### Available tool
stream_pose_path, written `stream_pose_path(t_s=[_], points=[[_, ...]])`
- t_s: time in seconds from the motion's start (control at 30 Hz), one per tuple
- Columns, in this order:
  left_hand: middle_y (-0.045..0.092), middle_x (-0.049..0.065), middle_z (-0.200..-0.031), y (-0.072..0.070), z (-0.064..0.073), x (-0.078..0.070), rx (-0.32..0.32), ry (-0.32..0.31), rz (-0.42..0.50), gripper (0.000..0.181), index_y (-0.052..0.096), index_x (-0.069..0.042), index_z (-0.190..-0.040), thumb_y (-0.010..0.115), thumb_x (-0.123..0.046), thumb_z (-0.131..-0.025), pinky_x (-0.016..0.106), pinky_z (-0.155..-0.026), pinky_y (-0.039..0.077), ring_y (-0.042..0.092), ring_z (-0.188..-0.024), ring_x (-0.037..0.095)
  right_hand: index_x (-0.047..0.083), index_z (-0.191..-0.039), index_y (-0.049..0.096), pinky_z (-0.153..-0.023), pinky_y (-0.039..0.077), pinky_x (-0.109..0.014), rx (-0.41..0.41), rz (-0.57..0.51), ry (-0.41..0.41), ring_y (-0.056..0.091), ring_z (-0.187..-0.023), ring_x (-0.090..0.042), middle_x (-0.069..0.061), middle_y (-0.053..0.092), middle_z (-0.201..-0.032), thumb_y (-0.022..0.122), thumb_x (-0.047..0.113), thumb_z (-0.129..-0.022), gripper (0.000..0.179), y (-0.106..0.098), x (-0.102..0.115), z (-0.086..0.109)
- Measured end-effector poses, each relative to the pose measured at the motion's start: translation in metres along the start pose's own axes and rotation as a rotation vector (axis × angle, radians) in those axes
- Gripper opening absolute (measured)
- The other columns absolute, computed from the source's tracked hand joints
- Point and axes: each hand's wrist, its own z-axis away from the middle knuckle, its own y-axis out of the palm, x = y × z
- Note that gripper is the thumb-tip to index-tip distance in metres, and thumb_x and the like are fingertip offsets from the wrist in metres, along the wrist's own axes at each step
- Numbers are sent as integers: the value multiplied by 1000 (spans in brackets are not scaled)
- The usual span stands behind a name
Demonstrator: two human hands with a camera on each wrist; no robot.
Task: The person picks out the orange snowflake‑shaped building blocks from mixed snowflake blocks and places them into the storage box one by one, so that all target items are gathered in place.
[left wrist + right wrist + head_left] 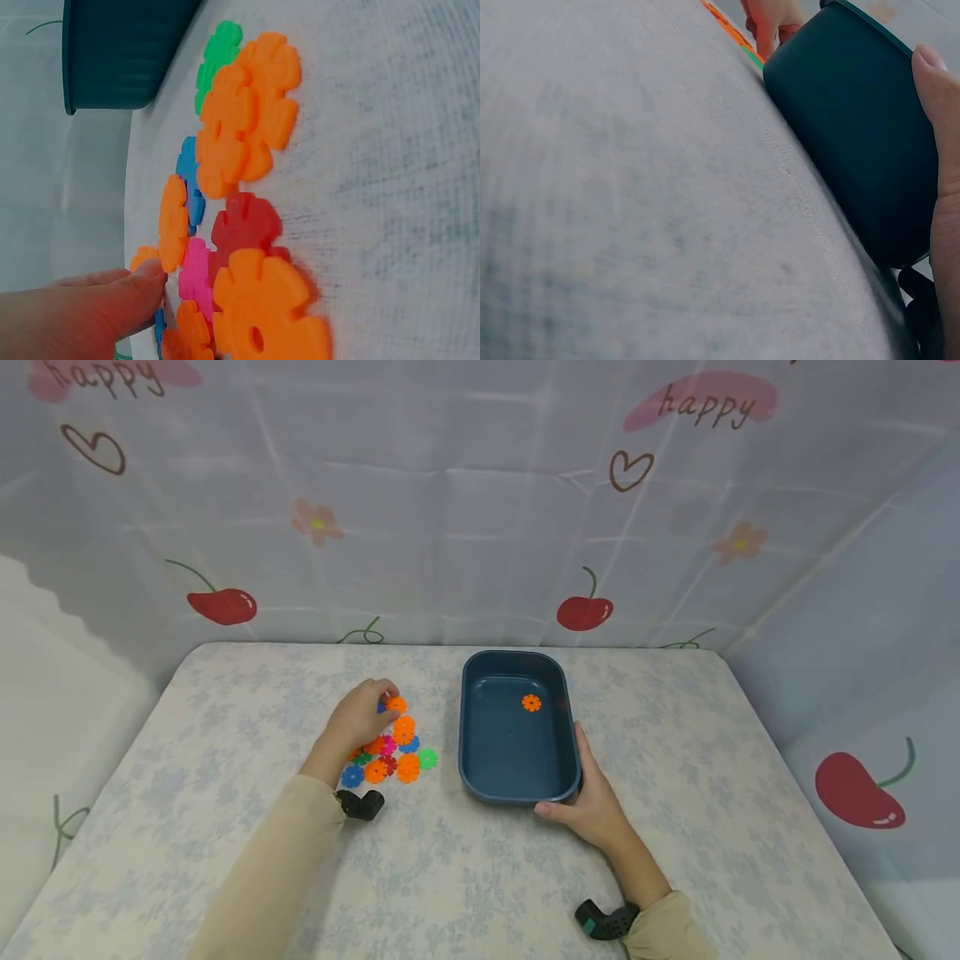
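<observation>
At the far end of a loose group of flower-shaped plastic discs, my left hand has its thumb and fingers curled round an orange disc. A blue disc shows partly behind those fingers. Nearer lie more discs in orange, blue, red, pink and green, some overlapping, such as a light green disc and a blue disc. My right hand grips the near right corner of a dark blue rectangular bin, thumb on the near rim and fingers along the right side. One orange disc lies inside the bin.
A pale, blue-patterned cloth covers the table. Behind it hangs a white curtain printed with cherries, hearts and flowers. Black wrist devices sit at both wrists, the left device close to the nearest discs.
</observation>
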Motion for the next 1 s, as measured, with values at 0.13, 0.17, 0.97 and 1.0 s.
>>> stream_pose_path(t_s=[0.13, 0.17, 0.97, 1.0], points=[[65, 15, -118, 2, 0, 1, -25, 16, -52, 31, 61, -12, -124, 68, -20, -95, 49, -93, 52, 62, -105, 32, 43, -156, -7, -116, 20, -68, 0, 5, 8, 13, -154, -33, 2, 4, -168, 91, 22, -67, 135, 0, 3, 0], [66, 14, -116, 3, 0, 1, -31, 17, -60, 32, 62, -14, -124, 69, -21, -94, 48, -90, 53, 62, -103, 31, 43, -156, -7, -116, 20, -68, 1, 6, 11, 12, -154, -34, 1, 4, -168, 91, 22, -67, 135, 0, 4, 0], [70, 0, -97, -18, 19, -76, -20, 73, 390, 39, 69, -24, -119, 78, -40, -85, 30, -55, 43, 53, -62, 22, 32, -160, -6, -117, 19, -66, 2, 5, 19, 11, -154, -32, 0, 4, -168, 92, 22, -68, 134, 0, 2, 1], [70, -1, -96, -18, 18, -84, -10, 84, 409, 38, 70, -25, -118, 78, -40, -84, 30, -57, 44, 55, -65, 20, 33, -159, -6, -117, 19, -66, 2, 4, 17, 11, -154, -32, 0, 4, -168, 92, 22, -68, 134, 0, 2, 1]])
